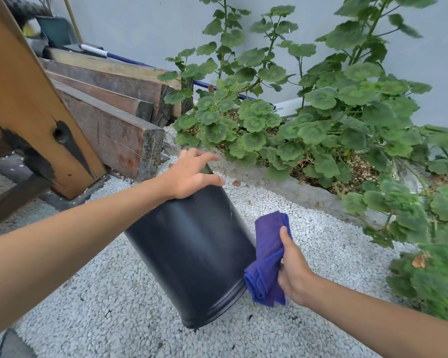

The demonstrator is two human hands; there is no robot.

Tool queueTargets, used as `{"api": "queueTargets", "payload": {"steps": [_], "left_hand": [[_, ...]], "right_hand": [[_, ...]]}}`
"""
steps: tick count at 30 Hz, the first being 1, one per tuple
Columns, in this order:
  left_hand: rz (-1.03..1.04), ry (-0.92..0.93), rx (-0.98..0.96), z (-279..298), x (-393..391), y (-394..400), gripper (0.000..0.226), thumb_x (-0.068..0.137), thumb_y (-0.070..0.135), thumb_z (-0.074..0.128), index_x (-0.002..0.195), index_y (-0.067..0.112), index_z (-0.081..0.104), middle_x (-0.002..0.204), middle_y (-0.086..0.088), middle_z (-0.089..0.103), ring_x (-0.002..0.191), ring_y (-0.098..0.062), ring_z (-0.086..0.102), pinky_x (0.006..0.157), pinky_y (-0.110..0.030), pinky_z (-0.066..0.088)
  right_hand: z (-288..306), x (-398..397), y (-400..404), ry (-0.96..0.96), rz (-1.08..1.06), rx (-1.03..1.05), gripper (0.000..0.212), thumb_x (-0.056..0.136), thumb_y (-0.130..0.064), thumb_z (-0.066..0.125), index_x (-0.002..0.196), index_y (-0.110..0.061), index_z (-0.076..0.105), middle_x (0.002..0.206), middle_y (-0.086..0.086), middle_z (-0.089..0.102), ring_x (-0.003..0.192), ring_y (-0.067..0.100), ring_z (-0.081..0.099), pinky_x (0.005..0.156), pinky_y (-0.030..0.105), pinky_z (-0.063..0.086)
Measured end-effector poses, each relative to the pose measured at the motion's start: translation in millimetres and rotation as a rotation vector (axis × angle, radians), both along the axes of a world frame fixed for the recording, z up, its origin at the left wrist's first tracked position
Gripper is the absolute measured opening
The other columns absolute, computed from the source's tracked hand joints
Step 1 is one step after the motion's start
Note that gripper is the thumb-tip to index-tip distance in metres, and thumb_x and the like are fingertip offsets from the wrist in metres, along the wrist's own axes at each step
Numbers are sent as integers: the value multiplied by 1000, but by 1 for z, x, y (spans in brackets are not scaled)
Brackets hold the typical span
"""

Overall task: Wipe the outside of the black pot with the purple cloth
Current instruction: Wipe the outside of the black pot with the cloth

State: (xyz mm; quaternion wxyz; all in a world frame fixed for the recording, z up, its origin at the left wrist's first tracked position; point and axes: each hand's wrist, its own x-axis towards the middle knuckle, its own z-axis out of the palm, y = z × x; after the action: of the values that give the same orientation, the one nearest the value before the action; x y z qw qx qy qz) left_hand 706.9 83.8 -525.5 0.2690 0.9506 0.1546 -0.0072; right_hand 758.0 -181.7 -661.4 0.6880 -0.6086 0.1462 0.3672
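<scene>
Left hand point(191, 174) grips the tilted black pot point(191, 249) while right hand point(292, 270) presses the bunched purple cloth point(266, 257) against its side.

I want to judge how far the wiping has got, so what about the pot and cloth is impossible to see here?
Head view only:
- Far side of the black pot: turned away, so its state is unknown.
- Pot's upper end: covered by the left hand.
- Inside of the pot: not visible.
- Part of the purple cloth: bunched under the right hand.
- Whether the pot's lower edge touches the gravel: unclear.
</scene>
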Motion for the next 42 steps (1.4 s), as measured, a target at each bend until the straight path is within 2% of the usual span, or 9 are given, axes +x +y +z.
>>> {"api": "queueTargets", "payload": {"steps": [6, 12, 15, 18, 22, 25, 28, 37, 42], "left_hand": [[86, 4, -130, 10, -1, -12, 88, 73, 61, 51, 152, 26, 36, 143, -14, 39, 139, -28, 27, 96, -37, 27], [124, -28, -147, 23, -13, -15, 100, 71, 64, 51, 154, 10, 35, 160, -10, 36, 147, -26, 34, 109, -36, 30], [170, -133, -106, 25, -26, -10, 97, 70, 68, 50, 149, 11, 46, 147, -14, 54, 139, -28, 46, 111, -39, 34], [159, -294, -117, 23, -40, -12, 98, 66, 73, 49, 146, 17, 50, 147, -7, 56, 137, -22, 49, 116, -43, 33], [19, -374, -78, 13, -50, -20, 85, 74, 69, 54, 147, 25, 47, 112, -11, 73, 101, -29, 67, 92, -47, 50], [16, -424, 84, 4, -47, -27, 79, 77, 71, 49, 144, 30, 41, 118, 9, 65, 117, -21, 59, 91, -46, 48], [102, -453, 270, 1, -36, -24, 69, 79, 73, 42, 132, 29, 39, 72, 14, 54, 88, -27, 65, 66, -39, 46], [190, -492, 440, -13, -22, -26, 29, 96, 41, 41, 118, 23, 44, 52, 15, 37, 49, -23, 49, 46, -30, 33], [142, -501, 398, -19, -27, -26, 31, 95, 35, 40, 121, 18, 43, 45, 11, 35, 40, -17, 47, 43, -32, 38]], "right_hand": [[3, -1, 3, 143, -29, 9, 58, 101, -58, 52, 120, -6, 67, 93, 15, 81, 81, 29, 76, 69, 38, 58], [7, -17, 12, 116, -48, -9, 54, 96, -59, 61, 106, -7, 74, 84, 15, 80, 63, 31, 76, 71, 40, 58], [13, -16, 14, 86, -61, 60, 52, 97, -59, 60, 110, -11, 76, 96, 14, 81, 74, 31, 80, 72, 38, 59], [20, -9, 15, -15, -45, 102, 49, 101, -54, 56, 124, -13, 71, 110, 14, 79, 98, 35, 78, 96, 46, 57], [20, -14, 2, -175, -3, 45, 38, 106, -47, 50, 132, -25, 67, 119, 7, 78, 111, 31, 74, 111, 53, 48], [19, -32, -9, -296, 60, -45, 32, 107, -46, 48, 125, -31, 70, 117, 0, 78, 109, 24, 74, 111, 51, 49], [21, -47, -14, -378, 144, -109, 29, 107, -49, 47, 118, -38, 72, 126, 6, 71, 113, 22, 70, 111, 48, 47], [33, -49, -15, -738, 288, -376, 26, 105, -57, 32, 123, -64, 50, 145, -15, 34, 120, -10, 46, 102, 24, 31], [67, -4, 4, -934, 92, -376, 34, 108, -48, 34, 137, -45, 51, 140, -8, 43, 103, -32, 43, 81, 3, 39]]}}
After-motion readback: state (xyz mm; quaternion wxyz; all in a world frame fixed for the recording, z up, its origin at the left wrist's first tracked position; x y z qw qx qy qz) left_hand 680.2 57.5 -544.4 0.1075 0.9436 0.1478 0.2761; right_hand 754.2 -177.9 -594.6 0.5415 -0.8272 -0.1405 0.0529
